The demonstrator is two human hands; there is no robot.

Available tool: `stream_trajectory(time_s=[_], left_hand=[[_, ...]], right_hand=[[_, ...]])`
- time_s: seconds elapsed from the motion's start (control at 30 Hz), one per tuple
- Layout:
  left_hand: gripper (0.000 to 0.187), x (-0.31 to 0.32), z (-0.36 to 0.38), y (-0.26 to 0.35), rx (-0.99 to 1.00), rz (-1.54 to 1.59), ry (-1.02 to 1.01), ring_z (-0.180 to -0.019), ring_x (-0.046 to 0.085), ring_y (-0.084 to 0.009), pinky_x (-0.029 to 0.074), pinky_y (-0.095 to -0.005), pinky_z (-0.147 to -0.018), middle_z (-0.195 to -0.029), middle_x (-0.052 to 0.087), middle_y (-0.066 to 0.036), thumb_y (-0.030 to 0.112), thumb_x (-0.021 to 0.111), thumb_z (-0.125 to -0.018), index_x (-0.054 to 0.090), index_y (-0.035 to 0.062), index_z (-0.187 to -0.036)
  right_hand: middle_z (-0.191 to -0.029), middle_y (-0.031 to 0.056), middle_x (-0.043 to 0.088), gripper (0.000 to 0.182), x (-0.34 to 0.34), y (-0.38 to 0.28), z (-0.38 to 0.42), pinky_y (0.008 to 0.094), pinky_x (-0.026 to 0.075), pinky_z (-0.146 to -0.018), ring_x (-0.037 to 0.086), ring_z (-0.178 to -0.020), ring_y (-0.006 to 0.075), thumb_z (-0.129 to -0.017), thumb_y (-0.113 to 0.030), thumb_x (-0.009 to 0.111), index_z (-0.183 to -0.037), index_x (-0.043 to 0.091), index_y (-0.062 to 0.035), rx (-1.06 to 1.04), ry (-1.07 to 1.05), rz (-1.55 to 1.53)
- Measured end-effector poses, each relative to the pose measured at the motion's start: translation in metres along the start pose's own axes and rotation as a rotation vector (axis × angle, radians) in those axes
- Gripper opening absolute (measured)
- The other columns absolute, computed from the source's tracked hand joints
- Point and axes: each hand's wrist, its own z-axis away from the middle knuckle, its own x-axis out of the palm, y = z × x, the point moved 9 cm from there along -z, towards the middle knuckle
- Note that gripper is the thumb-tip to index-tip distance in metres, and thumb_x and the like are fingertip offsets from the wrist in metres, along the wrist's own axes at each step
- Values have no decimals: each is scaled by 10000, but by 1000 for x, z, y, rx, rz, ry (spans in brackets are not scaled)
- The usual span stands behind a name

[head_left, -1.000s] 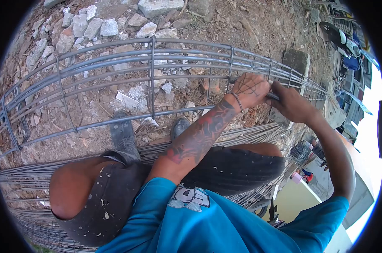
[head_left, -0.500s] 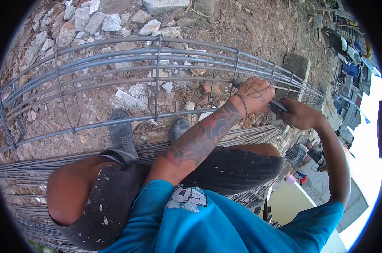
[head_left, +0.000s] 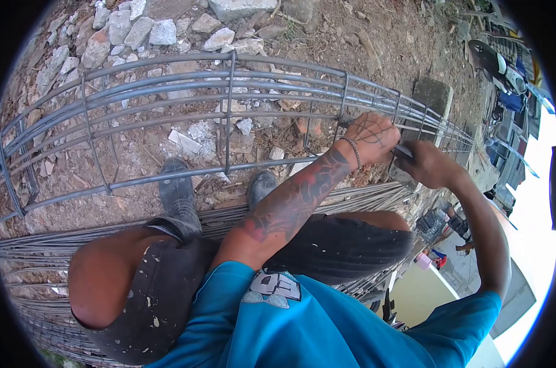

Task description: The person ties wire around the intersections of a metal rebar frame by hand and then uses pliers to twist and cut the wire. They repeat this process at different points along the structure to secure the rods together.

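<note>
A long rebar cage (head_left: 167, 83), made of ribbed steel bars with square stirrups, runs from left to far right in front of me. My left hand (head_left: 371, 138) is closed at its lower bars, close to a stirrup (head_left: 344, 95). What its fingers hold is hidden; a dark bit of something shows at its left edge. My right hand (head_left: 430, 164) is wrapped round a dark hand tool (head_left: 403, 151), whose end points toward my left hand. The tool's working end cannot be made out.
Bundles of loose rebar (head_left: 57, 245) lie under and behind my legs. Broken concrete chunks (head_left: 125, 27) cover the ground beyond the cage. A concrete block (head_left: 431, 98) stands near the cage's far part. A parked motorcycle (head_left: 502, 67) is at the upper right.
My right hand has turned slightly and shifted a little, covering more of the dark tool. My left hand and the cage stay in place.
</note>
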Motion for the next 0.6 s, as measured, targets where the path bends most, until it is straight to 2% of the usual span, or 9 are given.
stream_trajectory(time_s=[0.03,0.07,0.13,0.23,0.37,0.47,0.53,0.57,0.6], left_hand=[[214,7,-1,-2,-26,-15,-34,-707,615,-310,482,-394,-624,-714,591,-107,257,719,-667,618,76,-720],[214,12,-2,-3,-26,-14,-36,-707,615,-310,482,-394,-624,-714,591,-107,257,719,-667,618,76,-720],[167,10,1,-1,13,-67,203,-707,610,-272,475,-382,-629,-689,568,-84,231,679,-705,580,104,-663],[163,14,2,-3,4,-172,292,-694,597,-242,468,-368,-624,-653,535,-59,223,654,-730,559,129,-636],[162,23,6,-10,17,-195,237,-680,585,-231,466,-356,-625,-631,517,-46,223,641,-742,558,139,-631],[155,14,6,-5,103,-187,353,-674,585,-232,465,-357,-619,-632,526,-43,224,638,-745,569,140,-635],[152,21,-2,-10,-25,-185,71,-689,610,-258,480,-358,-616,-657,578,-69,237,660,-710,600,110,-653],[152,12,-4,-5,-12,-193,76,-689,610,-258,480,-358,-616,-657,578,-69,237,660,-710,600,110,-653],[167,11,-7,-4,-46,-122,-62,-680,622,-273,491,-370,-613,-664,598,-90,247,665,-690,612,91,-664]], right_hand=[[-835,262,633,307,-5,-4,-2,447,480,-789,624,-834,400,-856,-220,562,-942,603,72,-63,107,90],[-835,262,633,307,-2,3,-7,447,480,-789,624,-834,400,-856,-220,562,-942,603,72,-62,106,88],[-862,268,634,277,1,12,-15,461,482,-799,603,-876,426,-835,-195,604,-942,605,61,-188,172,80],[-852,266,635,253,7,29,-29,457,491,-774,602,-852,432,-827,-171,614,-958,606,44,-186,249,103],[-840,249,643,244,13,35,-38,461,494,-767,609,-836,425,-814,-164,625,-984,609,10,-117,242,79],[-839,246,644,246,18,44,-40,469,495,-763,610,-832,424,-812,-173,625,-983,609,3,-136,283,95],[-832,248,642,226,14,38,-33,476,497,-758,613,-830,416,-808,-174,623,-953,608,-1,-88,275,70],[-820,246,643,217,11,36,-29,475,502,-756,618,-828,415,-813,-178,614,-947,601,-7,-43,278,136],[-807,245,643,209,8,32,-24,474,507,-754,623,-827,414,-818,-181,605,-941,594,-13,0,281,204]])
